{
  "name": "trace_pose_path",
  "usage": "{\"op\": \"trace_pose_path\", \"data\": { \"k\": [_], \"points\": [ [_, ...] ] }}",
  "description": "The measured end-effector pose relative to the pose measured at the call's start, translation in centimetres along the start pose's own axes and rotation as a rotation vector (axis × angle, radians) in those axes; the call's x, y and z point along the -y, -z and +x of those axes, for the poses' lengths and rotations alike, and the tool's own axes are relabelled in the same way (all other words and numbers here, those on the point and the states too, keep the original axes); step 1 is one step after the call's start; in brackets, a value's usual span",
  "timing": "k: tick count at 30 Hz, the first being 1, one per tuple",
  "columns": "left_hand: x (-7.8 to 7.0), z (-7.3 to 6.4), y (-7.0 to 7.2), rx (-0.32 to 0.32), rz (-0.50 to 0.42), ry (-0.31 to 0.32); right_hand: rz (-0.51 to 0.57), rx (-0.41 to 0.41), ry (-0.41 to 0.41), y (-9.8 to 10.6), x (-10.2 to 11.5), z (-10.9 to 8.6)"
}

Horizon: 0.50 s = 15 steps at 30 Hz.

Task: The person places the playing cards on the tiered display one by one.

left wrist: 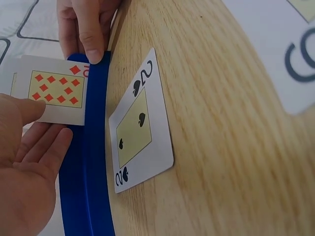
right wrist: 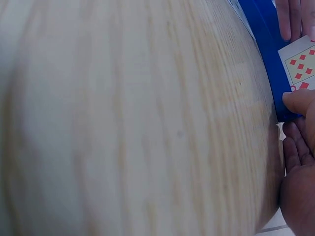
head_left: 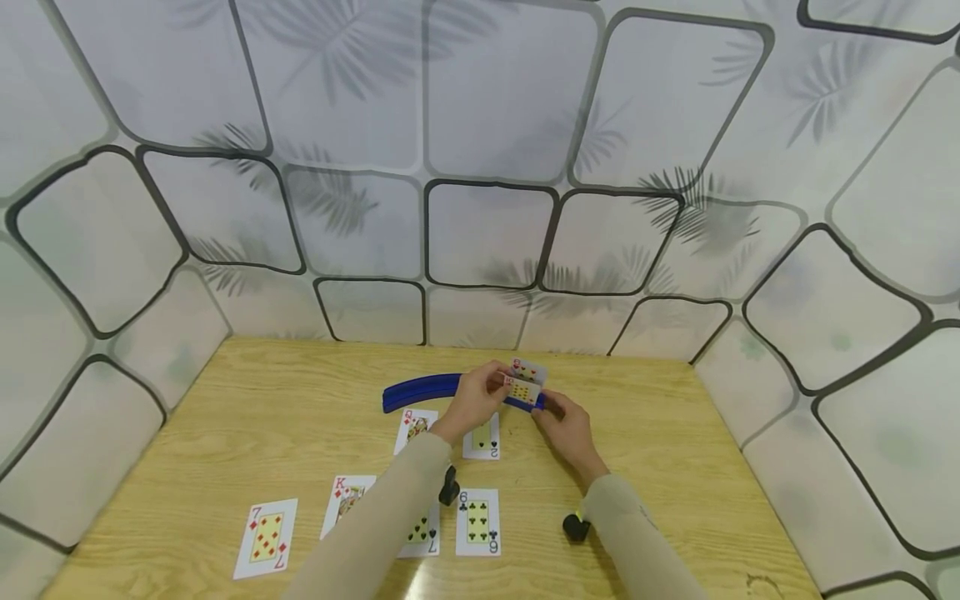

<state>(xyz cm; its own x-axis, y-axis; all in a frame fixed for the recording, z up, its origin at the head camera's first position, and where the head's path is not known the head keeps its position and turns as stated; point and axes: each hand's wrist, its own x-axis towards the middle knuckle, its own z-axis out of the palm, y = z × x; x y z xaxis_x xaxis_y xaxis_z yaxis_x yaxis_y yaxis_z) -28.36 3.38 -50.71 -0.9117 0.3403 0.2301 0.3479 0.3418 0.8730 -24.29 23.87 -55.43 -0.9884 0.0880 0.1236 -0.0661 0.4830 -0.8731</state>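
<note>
A blue curved card holder [head_left: 422,390] lies on the far part of the table. At its right end my left hand [head_left: 474,404] pinches the ten of diamonds [head_left: 522,391], thumb on its face and fingers behind, as the left wrist view shows. Another card with red suit marks [head_left: 529,370] stands up behind the ten; its value is too small to tell. My right hand [head_left: 567,429] grips the holder's right end, with the thumb [right wrist: 297,102] on its front edge. In front of the holder, the two of spades [left wrist: 142,132] lies face up, partly behind my left hand in the head view.
Face up on the table are a red queen [head_left: 408,427], a red king [head_left: 348,497], the seven of diamonds [head_left: 266,537], a black seven [head_left: 426,533] and the six of clubs [head_left: 477,522]. My left forearm covers parts of some. A patterned cloth wall [head_left: 491,237] rises behind.
</note>
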Motion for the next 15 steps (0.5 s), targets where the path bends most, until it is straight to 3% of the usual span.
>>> {"op": "trace_pose_path", "data": {
  "k": [8, 15],
  "points": [
    [0.1, -0.1, 0.5, 0.03, 0.005, 0.026, 0.005, 0.003, -0.001, -0.1, 0.0, 0.0],
    [0.0, -0.5, 1.2, 0.045, 0.045, 0.011, 0.013, 0.0, -0.009, -0.1, -0.1, 0.0]
  ]
}}
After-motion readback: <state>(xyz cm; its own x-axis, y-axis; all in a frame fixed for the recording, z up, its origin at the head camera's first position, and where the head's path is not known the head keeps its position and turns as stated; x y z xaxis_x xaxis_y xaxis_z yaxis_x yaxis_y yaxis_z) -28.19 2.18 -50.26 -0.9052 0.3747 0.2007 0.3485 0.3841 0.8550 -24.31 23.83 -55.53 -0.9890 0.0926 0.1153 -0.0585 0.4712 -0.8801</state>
